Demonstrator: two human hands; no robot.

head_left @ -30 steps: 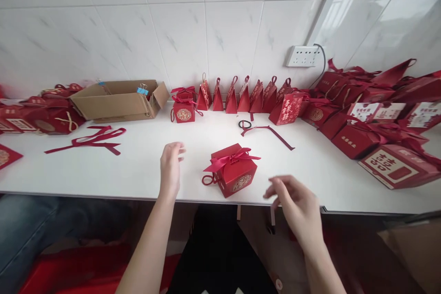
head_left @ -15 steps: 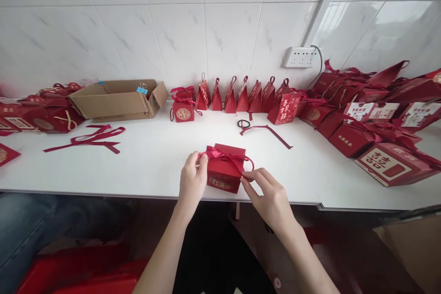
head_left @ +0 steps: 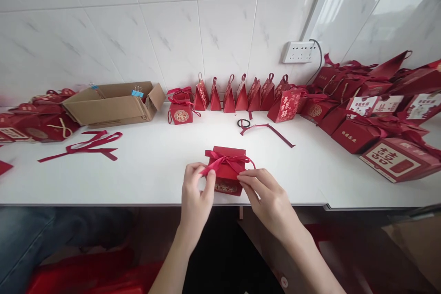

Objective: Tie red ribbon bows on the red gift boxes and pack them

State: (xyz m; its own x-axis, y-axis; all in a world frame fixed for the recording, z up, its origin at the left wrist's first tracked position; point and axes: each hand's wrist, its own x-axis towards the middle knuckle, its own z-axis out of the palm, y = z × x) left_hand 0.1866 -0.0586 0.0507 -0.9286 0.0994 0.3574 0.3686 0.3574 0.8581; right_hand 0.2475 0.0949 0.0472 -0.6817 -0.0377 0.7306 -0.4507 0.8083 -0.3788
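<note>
A small red gift box (head_left: pixel 227 175) with gold print on its front stands near the table's front edge. Across its top a red ribbon (head_left: pixel 225 160) is tied in a bow. At the box's left side my left hand (head_left: pixel 199 188) pinches one ribbon end between thumb and fingers. My right hand (head_left: pixel 263 188) is at the right front edge of the box, its thumb and fingers closed on the other ribbon end. The fingertips partly cover the ribbon tails.
Loose ribbons (head_left: pixel 84 148) lie to the left, with another ribbon (head_left: pixel 272 133) beside a black ring (head_left: pixel 243 123). Behind are an open cardboard box (head_left: pixel 113 108) and a row of triangular red boxes (head_left: pixel 229 98). Many red gift boxes (head_left: pixel 358 135) pile up at the right.
My left hand has shifted from the bow's left loop to a lower ribbon end, drawing it toward the front left. My right hand stays by the box's right front.
</note>
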